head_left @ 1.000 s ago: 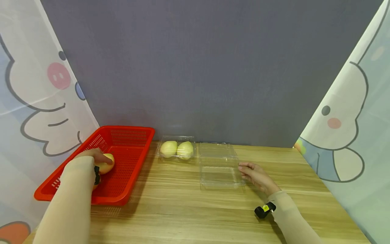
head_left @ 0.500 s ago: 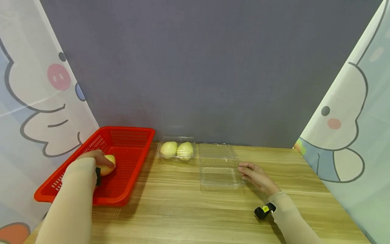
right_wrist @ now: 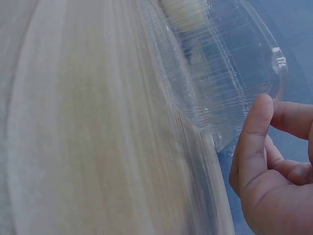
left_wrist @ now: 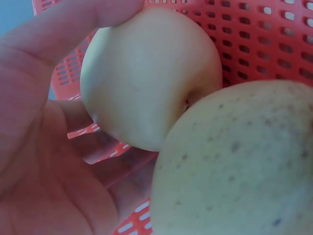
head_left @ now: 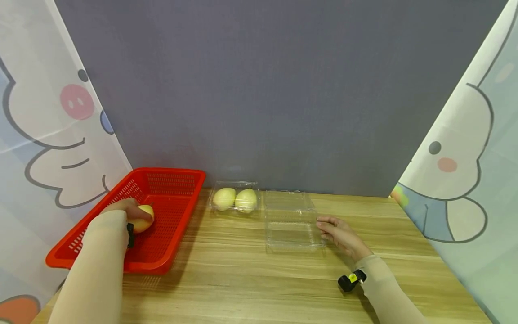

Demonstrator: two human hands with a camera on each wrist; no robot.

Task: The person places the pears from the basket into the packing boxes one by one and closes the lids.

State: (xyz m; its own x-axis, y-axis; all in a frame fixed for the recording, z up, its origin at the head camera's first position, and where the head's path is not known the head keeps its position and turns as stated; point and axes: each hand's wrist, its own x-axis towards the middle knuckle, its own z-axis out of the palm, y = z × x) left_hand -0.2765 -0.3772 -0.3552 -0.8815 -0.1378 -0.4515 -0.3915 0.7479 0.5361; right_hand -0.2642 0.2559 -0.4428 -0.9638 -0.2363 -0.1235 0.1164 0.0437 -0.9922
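Inside the red plastic basket (head_left: 166,225), my left hand (head_left: 124,208) grips a yellow pear (head_left: 146,219). The left wrist view has the thumb over that pear (left_wrist: 142,73) and the fingers curled beneath it; a speckled pear (left_wrist: 234,166) lies close in front, hiding part of it. On the right, my right hand (head_left: 341,235) pinches the side rim of an empty clear plastic clamshell box (head_left: 294,233), whose lid is folded back toward the wall. Thumb and forefinger meet on the box's rim (right_wrist: 279,63) in the right wrist view.
Left of the empty box, another clear plastic box (head_left: 236,209) holds two yellow pears (head_left: 245,200). Both boxes stand on the wooden table (head_left: 226,279), close to the grey back wall (head_left: 259,99). Cartoon-printed curtains (head_left: 453,180) flank the table.
My left hand and its pear have shifted very slightly right inside the basket, and the pear's stem now shows. The right hand and the boxes stay where they were.
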